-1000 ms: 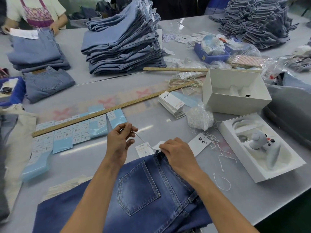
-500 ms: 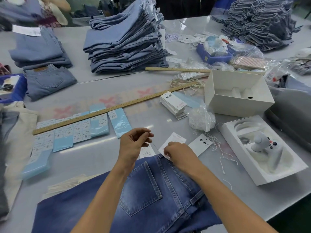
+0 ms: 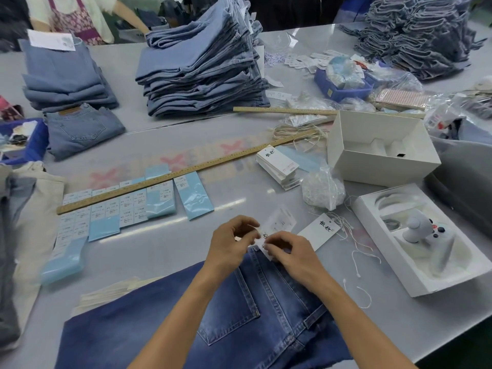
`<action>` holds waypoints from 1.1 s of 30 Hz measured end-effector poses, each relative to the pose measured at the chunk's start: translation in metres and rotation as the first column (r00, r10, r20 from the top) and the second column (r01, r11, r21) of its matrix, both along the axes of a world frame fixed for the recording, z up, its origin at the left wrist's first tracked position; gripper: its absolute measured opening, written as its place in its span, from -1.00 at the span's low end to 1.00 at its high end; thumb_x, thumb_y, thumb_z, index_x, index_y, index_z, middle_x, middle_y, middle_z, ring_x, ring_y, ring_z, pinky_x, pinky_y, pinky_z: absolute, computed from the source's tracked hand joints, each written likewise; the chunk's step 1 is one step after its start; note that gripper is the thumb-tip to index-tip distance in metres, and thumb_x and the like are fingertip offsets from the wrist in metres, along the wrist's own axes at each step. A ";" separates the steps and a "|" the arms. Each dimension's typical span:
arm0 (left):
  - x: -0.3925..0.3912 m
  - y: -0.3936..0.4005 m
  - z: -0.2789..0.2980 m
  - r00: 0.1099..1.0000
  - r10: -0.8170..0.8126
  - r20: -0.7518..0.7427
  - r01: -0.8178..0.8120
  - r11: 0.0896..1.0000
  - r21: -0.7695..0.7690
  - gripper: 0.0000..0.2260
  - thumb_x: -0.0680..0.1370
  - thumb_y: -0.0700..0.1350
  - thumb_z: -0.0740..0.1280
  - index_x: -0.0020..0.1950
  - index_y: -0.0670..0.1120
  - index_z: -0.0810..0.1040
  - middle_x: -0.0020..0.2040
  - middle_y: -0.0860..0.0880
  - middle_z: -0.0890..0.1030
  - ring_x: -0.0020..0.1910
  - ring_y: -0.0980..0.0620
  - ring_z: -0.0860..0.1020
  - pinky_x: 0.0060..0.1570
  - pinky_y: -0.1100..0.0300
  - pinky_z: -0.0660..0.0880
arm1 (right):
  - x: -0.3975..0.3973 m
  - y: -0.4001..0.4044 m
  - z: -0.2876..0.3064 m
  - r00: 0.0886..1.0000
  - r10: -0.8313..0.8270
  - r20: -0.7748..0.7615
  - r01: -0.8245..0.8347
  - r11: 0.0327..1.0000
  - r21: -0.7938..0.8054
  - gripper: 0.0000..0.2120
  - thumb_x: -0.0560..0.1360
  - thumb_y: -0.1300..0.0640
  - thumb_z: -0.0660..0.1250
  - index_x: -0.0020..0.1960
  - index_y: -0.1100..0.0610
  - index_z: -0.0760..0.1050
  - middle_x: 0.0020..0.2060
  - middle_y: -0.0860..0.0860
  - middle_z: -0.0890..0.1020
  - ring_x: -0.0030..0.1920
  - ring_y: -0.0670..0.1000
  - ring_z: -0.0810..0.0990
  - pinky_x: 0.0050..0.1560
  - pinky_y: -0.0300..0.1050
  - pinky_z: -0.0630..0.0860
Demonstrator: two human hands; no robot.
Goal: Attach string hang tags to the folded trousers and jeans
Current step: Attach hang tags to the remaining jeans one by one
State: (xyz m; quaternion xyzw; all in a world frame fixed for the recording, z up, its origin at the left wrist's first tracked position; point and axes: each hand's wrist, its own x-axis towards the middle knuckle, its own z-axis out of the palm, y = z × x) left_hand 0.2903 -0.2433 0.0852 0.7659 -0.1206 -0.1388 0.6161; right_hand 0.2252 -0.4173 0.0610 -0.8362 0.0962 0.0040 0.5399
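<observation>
Dark blue folded jeans [image 3: 165, 326] lie in front of me, back pocket up, waistband toward the table's middle. At the waistband my left hand [image 3: 230, 243] and my right hand [image 3: 288, 255] meet, fingers curled, both pinching a small white hang tag [image 3: 265, 239] with its string. A blurred second tag [image 3: 281, 222] lifts just above them. One white printed hang tag [image 3: 320, 231] lies flat to the right of my hands, with loose white strings [image 3: 356, 251] beside it. A stack of hang tags [image 3: 278, 165] sits further back.
A long wooden ruler [image 3: 170, 173] crosses light blue label sheets [image 3: 119, 209]. Two open white boxes [image 3: 378, 147] [image 3: 415, 278] stand right, one holding a controller. A bag of strings [image 3: 320, 187] lies between. Piles of folded jeans [image 3: 202, 62] fill the back; another person [image 3: 72, 17] works far left.
My left hand moved right and met the right hand at the waistband. The string it had pulled taut is gathered in, and a tag now sits between both hands' fingertips.
</observation>
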 end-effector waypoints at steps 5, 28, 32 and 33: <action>-0.010 -0.002 -0.015 0.991 -0.122 0.047 0.112 0.978 0.176 -0.71 0.57 -0.24 0.41 0.05 0.16 0.48 -0.19 0.09 0.68 -0.15 0.17 0.62 -0.10 0.35 0.49 | -0.017 0.006 -0.005 0.988 -0.149 -0.043 0.155 0.956 0.249 -0.86 0.53 0.16 0.47 -0.05 -0.09 0.70 -0.15 -0.04 0.74 -0.11 -0.05 0.70 0.00 -0.14 0.63; -0.019 -0.015 -0.024 0.992 -0.114 0.050 0.102 0.976 0.194 -0.74 0.61 -0.19 0.39 0.07 0.15 0.41 -0.14 0.07 0.69 -0.12 0.09 0.64 -0.08 0.31 0.50 | -0.021 0.009 -0.013 0.979 -0.199 -0.040 0.201 0.923 0.327 -0.91 0.54 0.11 0.46 -0.05 -0.07 0.70 -0.15 0.01 0.74 -0.11 0.00 0.70 0.00 -0.13 0.64; -0.020 -0.014 -0.022 0.987 -0.148 0.062 0.133 0.973 0.190 -0.74 0.61 -0.19 0.40 0.06 0.14 0.41 -0.15 0.07 0.69 -0.13 0.12 0.64 -0.09 0.35 0.48 | -0.019 0.009 -0.012 0.976 -0.209 -0.066 0.219 0.910 0.352 -0.90 0.54 0.14 0.47 -0.06 -0.05 0.70 -0.17 0.03 0.73 -0.15 -0.03 0.69 -0.08 -0.19 0.61; -0.019 -0.014 -0.022 0.988 -0.138 0.067 0.124 0.976 0.180 -0.74 0.60 -0.20 0.40 0.05 0.13 0.42 -0.16 0.07 0.69 -0.14 0.12 0.64 -0.09 0.33 0.49 | -0.019 0.009 -0.012 0.973 -0.217 -0.077 0.230 0.897 0.378 -0.90 0.54 0.15 0.47 -0.06 -0.03 0.70 -0.18 0.04 0.73 -0.16 -0.03 0.69 -0.09 -0.20 0.61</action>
